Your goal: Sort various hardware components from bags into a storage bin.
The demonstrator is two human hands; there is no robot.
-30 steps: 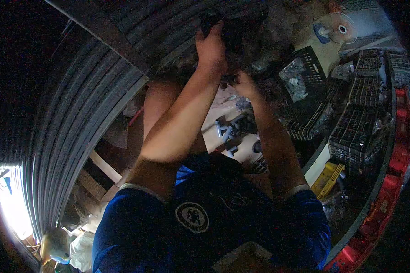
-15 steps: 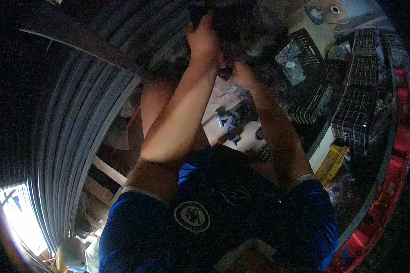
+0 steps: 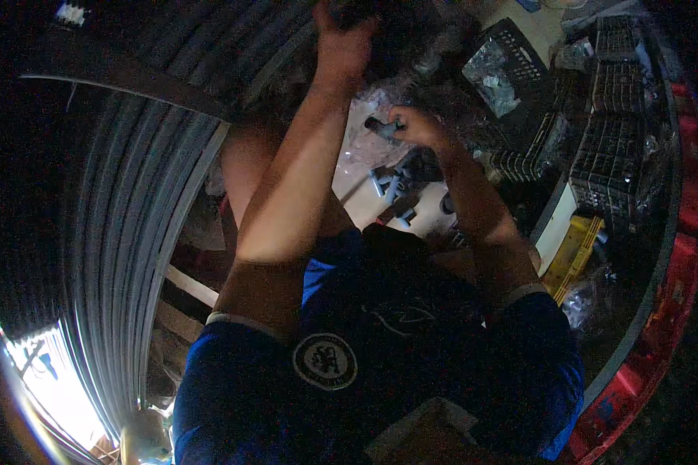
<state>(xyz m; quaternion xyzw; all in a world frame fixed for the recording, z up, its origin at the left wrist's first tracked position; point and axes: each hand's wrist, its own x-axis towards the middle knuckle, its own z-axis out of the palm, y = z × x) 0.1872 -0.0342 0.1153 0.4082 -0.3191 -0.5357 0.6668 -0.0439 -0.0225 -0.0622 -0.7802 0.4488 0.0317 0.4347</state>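
Observation:
My right hand (image 3: 419,128) is closed around a dark grey pipe-like piece (image 3: 383,128), whose rounded end sticks out to the left. Below it, several grey pipe fittings (image 3: 392,184) lie on a pale surface (image 3: 357,203). Crumpled clear plastic (image 3: 358,147) spreads beside the held piece. Farther ahead, my left hand (image 3: 343,53) reaches to the top of the view against a dark mass. Its thumb stands away from the other fingers, but deep shadow hides the fingertips and whatever they touch.
On the right, a black crate (image 3: 523,70) contains clear plastic bags (image 3: 492,81). Stacked black crates (image 3: 609,147) stand farther right, with a yellow crate (image 3: 572,260) nearer me. A corrugated metal wall (image 3: 124,232) curves along the left. A red strip (image 3: 659,333) borders the far right.
My right hand has moved away from my left and lower, bringing the grey pipe-like piece into clear sight. My left hand has shifted slightly upward in the view.

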